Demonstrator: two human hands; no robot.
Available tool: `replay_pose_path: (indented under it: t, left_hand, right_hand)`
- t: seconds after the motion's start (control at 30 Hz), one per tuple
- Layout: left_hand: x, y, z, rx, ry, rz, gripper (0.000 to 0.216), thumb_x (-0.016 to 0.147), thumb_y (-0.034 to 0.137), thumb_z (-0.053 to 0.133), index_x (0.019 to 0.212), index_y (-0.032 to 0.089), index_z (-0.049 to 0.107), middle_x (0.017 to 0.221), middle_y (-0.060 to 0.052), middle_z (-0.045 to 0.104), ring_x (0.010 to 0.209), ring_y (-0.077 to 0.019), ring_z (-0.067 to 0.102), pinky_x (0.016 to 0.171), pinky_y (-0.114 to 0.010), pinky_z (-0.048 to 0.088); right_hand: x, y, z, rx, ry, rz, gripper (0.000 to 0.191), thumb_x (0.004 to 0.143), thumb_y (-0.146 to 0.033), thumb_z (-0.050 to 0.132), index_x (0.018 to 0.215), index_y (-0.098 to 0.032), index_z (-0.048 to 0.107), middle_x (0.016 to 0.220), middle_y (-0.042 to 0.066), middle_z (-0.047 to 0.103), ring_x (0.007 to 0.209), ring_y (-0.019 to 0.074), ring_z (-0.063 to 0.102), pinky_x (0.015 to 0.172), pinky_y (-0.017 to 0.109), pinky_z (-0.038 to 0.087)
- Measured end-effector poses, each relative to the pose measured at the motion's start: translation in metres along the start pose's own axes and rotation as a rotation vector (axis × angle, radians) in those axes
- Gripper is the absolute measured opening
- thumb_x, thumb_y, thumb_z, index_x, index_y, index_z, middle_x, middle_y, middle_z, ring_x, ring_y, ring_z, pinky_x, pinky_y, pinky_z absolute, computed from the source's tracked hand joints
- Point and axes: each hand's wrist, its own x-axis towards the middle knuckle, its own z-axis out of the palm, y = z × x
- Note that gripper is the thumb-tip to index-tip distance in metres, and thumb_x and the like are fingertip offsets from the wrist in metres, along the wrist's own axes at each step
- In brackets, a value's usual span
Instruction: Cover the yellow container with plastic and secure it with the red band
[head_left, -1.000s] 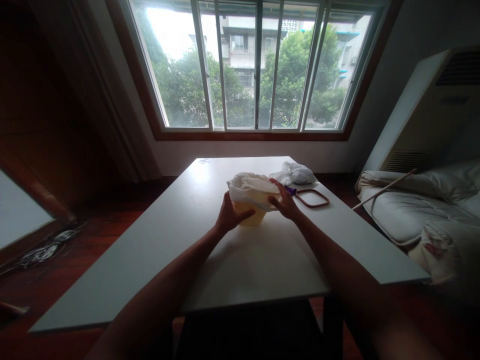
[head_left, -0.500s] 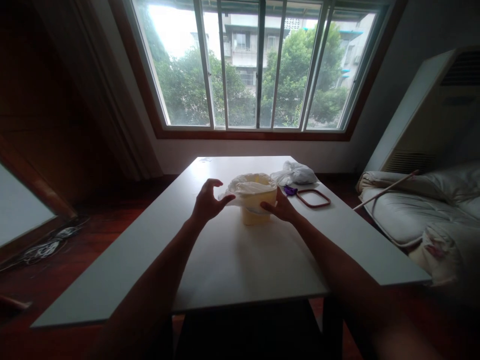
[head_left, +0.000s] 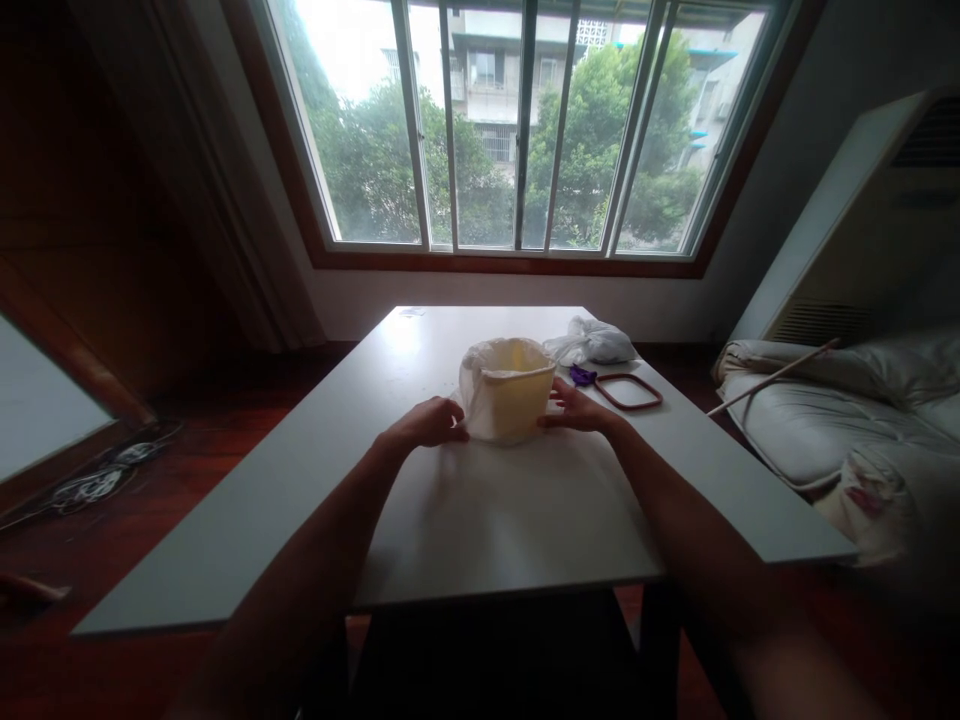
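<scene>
A small pale-yellow trash bin (head_left: 521, 400) stands upright on the white table. A thin white plastic bag (head_left: 474, 395) lines it, folded over the rim and hanging down outside, nearly to the base on the left. My left hand (head_left: 431, 422) is closed at the bin's lower left, thumb and fingers pinching the bag's loose edge. At the lower right side, my right hand (head_left: 581, 410) has its fingers spread, with thumb and fingertips touching the bag-covered wall. Its farther fingertips are partly hidden.
Behind the bin to the right lie a crumpled white bag (head_left: 596, 342), a small purple bundle (head_left: 581, 375) and a reddish-brown rounded frame (head_left: 628, 392) on the table (head_left: 510, 530). A padded seat (head_left: 787, 415) with a stick across it stands at right. Cables (head_left: 101, 485) lie on the floor at left.
Both hands have moved down along the bin. The bag's outer edge has come down with them, uncovering the rim's shape. My left hand has gone from spread fingers to a pinch.
</scene>
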Motion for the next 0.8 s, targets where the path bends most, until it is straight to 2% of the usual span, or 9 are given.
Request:
replay_pose_path:
  t: [0.07,0.13,0.2,0.23,0.33,0.43,0.6,0.7,0.8]
  left_hand:
    - [-0.001,-0.006,-0.009,-0.019,0.105,-0.004,0.043,0.065,0.059,0.077,0.088,0.023,0.073,0.082,-0.005,0.072,0.069,-0.0212,0.067,0.06,-0.029,0.051]
    - [0.002,-0.006,-0.011,-0.084,0.351,0.037,0.063,0.068,0.064,0.075,0.115,0.022,0.066,0.105,-0.01,0.071,0.088,-0.026,0.069,0.072,-0.037,0.056]
    - [0.008,-0.001,-0.003,-0.202,0.585,0.102,0.083,0.074,0.063,0.071,0.14,0.021,0.046,0.13,-0.016,0.061,0.111,-0.0302,0.064,0.087,-0.047,0.056]
    - [0.011,0.003,0.003,-0.27,0.638,0.128,0.091,0.076,0.062,0.07,0.149,0.021,0.034,0.14,-0.019,0.054,0.122,-0.0323,0.059,0.094,-0.051,0.053]
    - [0.023,0.015,0.03,-0.429,0.603,0.115,0.113,0.074,0.061,0.074,0.157,0.022,0.008,0.153,-0.024,0.037,0.139,-0.0376,0.043,0.104,-0.057,0.046]
    - [0.03,0.024,0.051,-0.546,0.53,0.116,0.125,0.071,0.057,0.08,0.158,0.022,-0.003,0.157,-0.023,0.031,0.143,-0.0395,0.036,0.111,-0.058,0.04]
    - [0.034,0.037,0.059,-0.509,0.588,0.168,0.132,0.062,0.055,0.086,0.158,0.024,0.002,0.153,-0.019,0.039,0.138,-0.0394,0.043,0.109,-0.057,0.042]
    - [0.031,0.044,0.058,-0.348,0.647,0.237,0.136,0.056,0.057,0.088,0.158,0.024,0.005,0.156,-0.02,0.035,0.14,-0.0415,0.039,0.111,-0.059,0.039]
    - [0.028,0.042,0.057,-0.222,0.676,0.297,0.14,0.055,0.062,0.087,0.159,0.025,0.002,0.158,-0.021,0.029,0.143,-0.0441,0.034,0.113,-0.062,0.035]
  right_hand:
    - [0.002,-0.005,-0.011,0.03,0.14,0.007,0.096,0.065,-0.059,0.083,0.145,-0.022,0.045,0.137,0.018,0.059,0.12,0.0336,0.062,0.098,0.054,0.053]
    - [0.006,-0.013,-0.013,0.114,0.318,0.011,0.085,0.078,-0.07,0.066,0.145,-0.022,0.045,0.135,0.017,0.06,0.114,0.0312,0.065,0.096,0.052,0.054]
    - [0.01,-0.022,-0.006,0.203,0.436,0.05,0.077,0.086,-0.076,0.048,0.143,-0.024,0.047,0.13,0.015,0.062,0.104,0.0284,0.069,0.087,0.047,0.059]
    - [0.012,-0.027,-0.001,0.232,0.468,0.08,0.075,0.087,-0.077,0.044,0.141,-0.024,0.049,0.128,0.015,0.064,0.1,0.0276,0.07,0.081,0.045,0.061]
    - [0.015,-0.043,0.014,0.283,0.519,0.173,0.066,0.085,-0.072,0.051,0.128,-0.022,0.058,0.114,0.012,0.068,0.092,0.0254,0.07,0.068,0.037,0.061]
    - [0.014,-0.058,0.017,0.374,0.531,0.261,0.051,0.084,-0.06,0.058,0.115,-0.02,0.062,0.104,0.008,0.07,0.087,0.021,0.069,0.066,0.031,0.059]
    - [0.006,-0.074,0.007,0.506,0.451,0.33,0.042,0.079,-0.051,0.063,0.108,-0.021,0.063,0.104,0.007,0.07,0.087,0.02,0.068,0.068,0.03,0.058]
    - [0.002,-0.072,0.003,0.502,0.397,0.306,0.039,0.076,-0.051,0.065,0.1,-0.019,0.066,0.099,0.007,0.07,0.085,0.0215,0.067,0.067,0.032,0.058]
    - [0.001,-0.061,0.002,0.47,0.408,0.265,0.036,0.066,-0.039,0.072,0.095,-0.018,0.066,0.088,0.004,0.07,0.076,0.0197,0.065,0.063,0.03,0.055]
